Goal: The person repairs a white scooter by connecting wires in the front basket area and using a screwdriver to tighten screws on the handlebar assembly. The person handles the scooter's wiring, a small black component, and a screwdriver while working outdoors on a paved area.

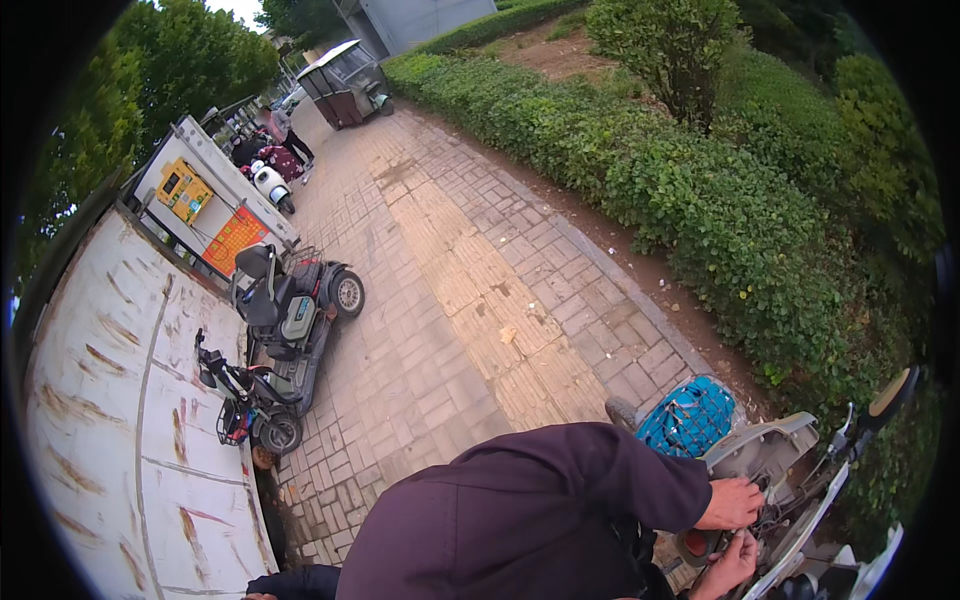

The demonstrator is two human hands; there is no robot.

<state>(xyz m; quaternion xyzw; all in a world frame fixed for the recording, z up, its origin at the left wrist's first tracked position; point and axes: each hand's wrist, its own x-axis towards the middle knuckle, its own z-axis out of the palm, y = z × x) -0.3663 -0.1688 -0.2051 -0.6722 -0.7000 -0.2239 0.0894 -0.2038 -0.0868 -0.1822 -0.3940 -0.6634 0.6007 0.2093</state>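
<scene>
My left hand (735, 503), in a dark purple sleeve (640, 480), reaches into the opened front of a beige scooter (775, 440) at the lower right. Its fingers are bent together among dark wires (772, 518). Just below, my right hand (733, 565) has its thumb and fingertips pinched close to the same spot. Whatever the fingertips hold is too small to make out. A round red part (695, 542) shows beside the hands. On the scooter's far side, a basket holds a bright blue bundle (690, 415) under dark netting.
The scooter's handlebar grip (893, 397) juts up at the right, near a green hedge (690, 180). Parked mobility scooters (290, 310) stand by a rusty white panel (130, 400). A covered three-wheeler (345, 85) and a person (285, 130) are farther along the paving. Navy cloth (295, 582) shows lower left.
</scene>
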